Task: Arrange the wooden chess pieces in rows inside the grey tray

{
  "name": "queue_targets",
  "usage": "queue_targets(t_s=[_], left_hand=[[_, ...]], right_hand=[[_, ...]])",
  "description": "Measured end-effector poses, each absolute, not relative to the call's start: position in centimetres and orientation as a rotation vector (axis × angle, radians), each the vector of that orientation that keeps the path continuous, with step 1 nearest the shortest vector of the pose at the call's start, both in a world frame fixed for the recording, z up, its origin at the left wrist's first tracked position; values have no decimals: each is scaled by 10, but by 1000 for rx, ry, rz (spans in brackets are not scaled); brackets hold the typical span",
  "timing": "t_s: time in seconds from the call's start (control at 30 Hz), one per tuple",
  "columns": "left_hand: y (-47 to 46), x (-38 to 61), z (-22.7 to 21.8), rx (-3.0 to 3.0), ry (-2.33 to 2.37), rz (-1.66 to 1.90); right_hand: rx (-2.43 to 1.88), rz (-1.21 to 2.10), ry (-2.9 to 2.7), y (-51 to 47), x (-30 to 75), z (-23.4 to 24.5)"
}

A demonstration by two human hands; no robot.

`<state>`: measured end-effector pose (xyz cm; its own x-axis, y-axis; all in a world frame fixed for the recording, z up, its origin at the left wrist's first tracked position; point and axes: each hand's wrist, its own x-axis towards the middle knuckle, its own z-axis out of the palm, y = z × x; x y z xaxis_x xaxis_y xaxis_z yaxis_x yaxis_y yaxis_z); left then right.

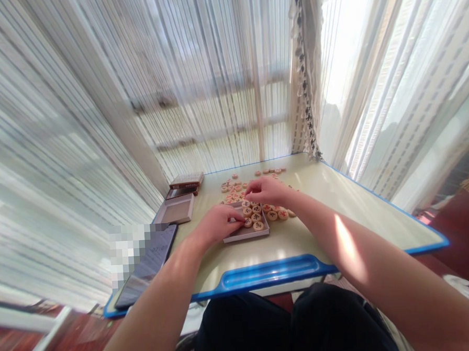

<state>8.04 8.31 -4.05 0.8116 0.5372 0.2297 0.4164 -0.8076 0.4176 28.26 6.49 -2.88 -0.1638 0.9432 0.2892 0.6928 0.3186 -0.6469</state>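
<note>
A shallow white box (266, 231) lies on the table in front of me, with several round wooden Chinese chess pieces (256, 217) in it, marked with black characters. My left hand (221, 222) reaches over the left part of the box, thumb and fingers closed at a black-marked piece (247, 223). Over the far side of the box, my right hand (267, 190) has its fingertips pinched together just beyond the box's pieces. What those fingertips hold, if anything, is hidden. Red-marked pieces (283, 214) lie loose to the right of the box.
More loose pieces (231, 187) spread across the pale table (338, 201) behind the box. On the left are an empty box lid (177, 209), stacked boxes (186, 180) and a dark tablet (148, 264). A blue tray (274, 270) edges the front; curtains (213, 66) hang behind.
</note>
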Motion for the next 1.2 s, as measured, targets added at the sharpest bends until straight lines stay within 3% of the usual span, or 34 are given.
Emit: queue_targets(t_s=[0.37,1.2], left_hand=[[86,80,-46,2651,725,483],[87,79,-47,2674,712,487]], right_hand=[[-1569,799,-2308,57,293,-11],[-1671,899,-2304,55,295,-11]])
